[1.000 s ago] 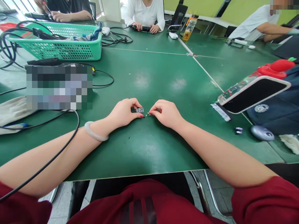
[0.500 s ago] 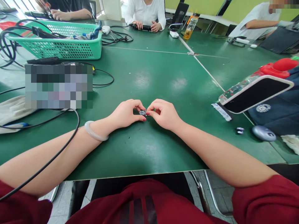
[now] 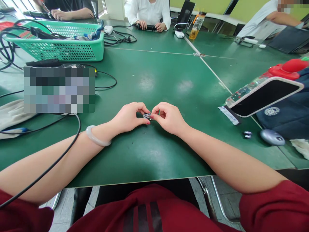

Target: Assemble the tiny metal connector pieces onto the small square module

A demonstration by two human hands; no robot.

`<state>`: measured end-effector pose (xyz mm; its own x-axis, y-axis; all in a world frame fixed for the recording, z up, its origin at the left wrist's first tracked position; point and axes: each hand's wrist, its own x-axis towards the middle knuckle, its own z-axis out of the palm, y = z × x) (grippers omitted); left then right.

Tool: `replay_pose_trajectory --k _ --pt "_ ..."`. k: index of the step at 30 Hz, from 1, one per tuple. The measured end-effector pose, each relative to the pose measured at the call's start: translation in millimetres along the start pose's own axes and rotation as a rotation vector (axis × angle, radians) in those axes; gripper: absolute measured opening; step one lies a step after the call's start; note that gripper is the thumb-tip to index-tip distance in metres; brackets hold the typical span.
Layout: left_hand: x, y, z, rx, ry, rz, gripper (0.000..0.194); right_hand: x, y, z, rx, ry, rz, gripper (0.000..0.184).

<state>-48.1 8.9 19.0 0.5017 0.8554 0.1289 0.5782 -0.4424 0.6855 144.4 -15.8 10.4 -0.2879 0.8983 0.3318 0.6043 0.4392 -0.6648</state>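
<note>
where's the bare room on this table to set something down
Bare tabletop stretches beyond left hand and right hand, between basket and phone; a smaller, nearly bare patch runs from the hands to the near edge. Crowded: left side, with glove and basket; right side, with mouse and bag.

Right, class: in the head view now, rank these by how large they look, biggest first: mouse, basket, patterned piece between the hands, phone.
1. Basket
2. Phone
3. Mouse
4. Patterned piece, partly hidden, but what shows is plainly smallest.
</note>
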Motion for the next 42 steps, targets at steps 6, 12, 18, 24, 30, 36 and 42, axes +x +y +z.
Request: replay_pose_trajectory --k 6,12,18,24,30,36,42 --pt "2.9 -8.5 0.0 0.021 0.078 -0.103 0.025 -0.8 6.4 5.9 -0.183 -0.137 -0.071 0.011" --pt "3.2 -10.5 0.6 -0.011 0.078 -0.118 0.027 0.6 7.9 9.2 -0.235 -0.120 -0.103 0.012" --pt "2.2 -3.9 0.4 -0.086 0.062 -0.122 0.030 -1.6 7.5 4.5 -0.372 0.059 -0.201 0.018" --pt "0.7 -0.8 0.8 -0.113 0.075 -0.115 0.033 -2.3 3.7 3.9 -0.605 0.074 -0.363 0.033" --pt "1.1 -2.2 1.5 -0.341 0.047 -0.132 0.034 -3.2 5.2 6.4 -0.623 0.244 -0.520 0.032" --pt "3.1 -4.7 1.3 -0.803 -0.046 -0.167 0.037 -3.9 7.4 4.2 -0.411 0.374 -0.546 0.021" --pt "3.8 -5.2 1.5 -0.847 -0.023 -0.191 0.037 -2.6 10.6 -1.2 -0.237 0.266 -0.319 0.020"
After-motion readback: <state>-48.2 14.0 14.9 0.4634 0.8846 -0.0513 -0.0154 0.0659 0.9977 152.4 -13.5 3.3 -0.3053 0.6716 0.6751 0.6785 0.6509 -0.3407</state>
